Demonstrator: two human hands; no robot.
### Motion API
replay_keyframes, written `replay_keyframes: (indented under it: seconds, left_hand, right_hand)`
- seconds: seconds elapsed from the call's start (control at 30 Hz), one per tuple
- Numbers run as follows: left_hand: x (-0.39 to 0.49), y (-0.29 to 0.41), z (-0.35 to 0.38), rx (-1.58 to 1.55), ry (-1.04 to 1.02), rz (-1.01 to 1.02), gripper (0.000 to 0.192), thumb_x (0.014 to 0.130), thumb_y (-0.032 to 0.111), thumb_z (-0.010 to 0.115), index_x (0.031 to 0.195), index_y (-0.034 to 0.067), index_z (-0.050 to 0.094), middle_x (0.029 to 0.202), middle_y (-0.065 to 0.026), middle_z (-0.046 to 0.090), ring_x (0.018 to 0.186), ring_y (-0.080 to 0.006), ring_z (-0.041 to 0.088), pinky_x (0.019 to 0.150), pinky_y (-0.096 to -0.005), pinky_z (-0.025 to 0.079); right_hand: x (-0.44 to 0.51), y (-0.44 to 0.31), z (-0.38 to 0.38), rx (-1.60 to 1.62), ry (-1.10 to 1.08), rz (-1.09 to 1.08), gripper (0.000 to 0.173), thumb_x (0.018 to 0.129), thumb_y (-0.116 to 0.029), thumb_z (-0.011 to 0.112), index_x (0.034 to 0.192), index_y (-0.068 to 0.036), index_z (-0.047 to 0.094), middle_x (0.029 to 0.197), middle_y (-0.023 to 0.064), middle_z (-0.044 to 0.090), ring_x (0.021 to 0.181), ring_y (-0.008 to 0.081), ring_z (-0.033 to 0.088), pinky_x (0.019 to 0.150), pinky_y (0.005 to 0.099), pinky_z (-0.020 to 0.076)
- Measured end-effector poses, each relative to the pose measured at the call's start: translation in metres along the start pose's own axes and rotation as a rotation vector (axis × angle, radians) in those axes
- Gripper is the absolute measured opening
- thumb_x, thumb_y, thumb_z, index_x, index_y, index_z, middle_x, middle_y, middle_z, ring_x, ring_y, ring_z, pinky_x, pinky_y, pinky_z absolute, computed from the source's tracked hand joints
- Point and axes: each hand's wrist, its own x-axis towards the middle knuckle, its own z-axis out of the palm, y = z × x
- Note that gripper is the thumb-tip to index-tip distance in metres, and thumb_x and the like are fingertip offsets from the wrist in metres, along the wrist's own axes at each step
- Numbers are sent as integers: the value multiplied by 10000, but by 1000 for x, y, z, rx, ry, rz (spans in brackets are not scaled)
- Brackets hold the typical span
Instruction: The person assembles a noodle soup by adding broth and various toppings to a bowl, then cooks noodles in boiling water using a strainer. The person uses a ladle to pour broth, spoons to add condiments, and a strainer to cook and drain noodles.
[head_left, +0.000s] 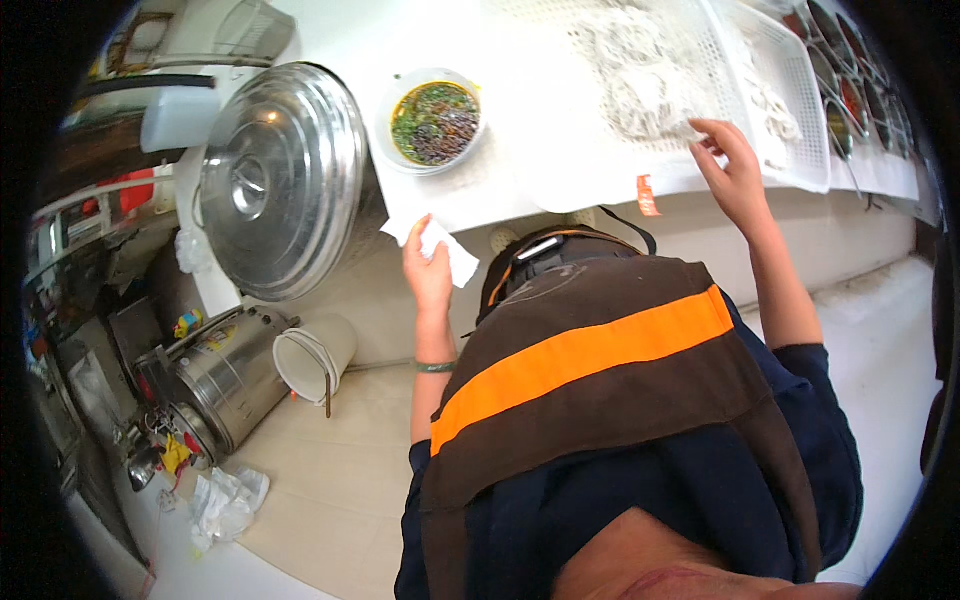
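My left hand (427, 262) grips a white paper napkin (459, 259) just below the counter's front edge. Beyond that hand, a round plastic bowl (380, 135) holds dark broth with chopped green herbs and an oily orange rim. My right hand (731, 169) is over the front right of a white plastic basket (712, 45), thumb and forefinger apart. Its fingertips are beside a heap of pale noodles (652, 97); whether they touch the strands is hard to tell in the glare. An orange-red printed slip (648, 196) hangs at the basket's front edge.
A large steel lid (281, 180) stands left of the bowl. On the right are another noodle basket (814, 120) and several metal condiment pots (851, 97). Below left, a white bucket (330, 349), a steel cylinder (232, 367) and a crumpled plastic bag (225, 506) are on the floor.
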Motion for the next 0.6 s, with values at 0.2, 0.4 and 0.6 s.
replay_keyframes:
  seconds: [0.2,0.4,0.6]
  left_hand:
    - [-19,28,8,83,-54,351,615,763,-81,521,1344,119,494,1211,-147,501,1092,-231,522,959,-334,405]
    - [-18,77,18,-284,-163,408,871,770,-103,549,1493,98,108,1305,-135,460,1154,-201,481,981,-338,387]
    - [-9,67,8,-440,-166,340,987,756,-141,554,1492,120,-50,1308,-147,445,1147,-196,491,969,-338,405]
  right_hand:
    - [4,1,4,-9,-119,22,196,841,-46,596,1033,-22,629,958,85,605,815,172,587,731,280,461]
    - [5,-23,13,63,-75,13,212,838,-10,593,1048,-9,624,962,83,619,850,168,585,779,273,463]
    - [3,-48,34,166,-119,-80,263,831,21,583,1090,-18,608,963,80,622,851,158,581,779,274,463]
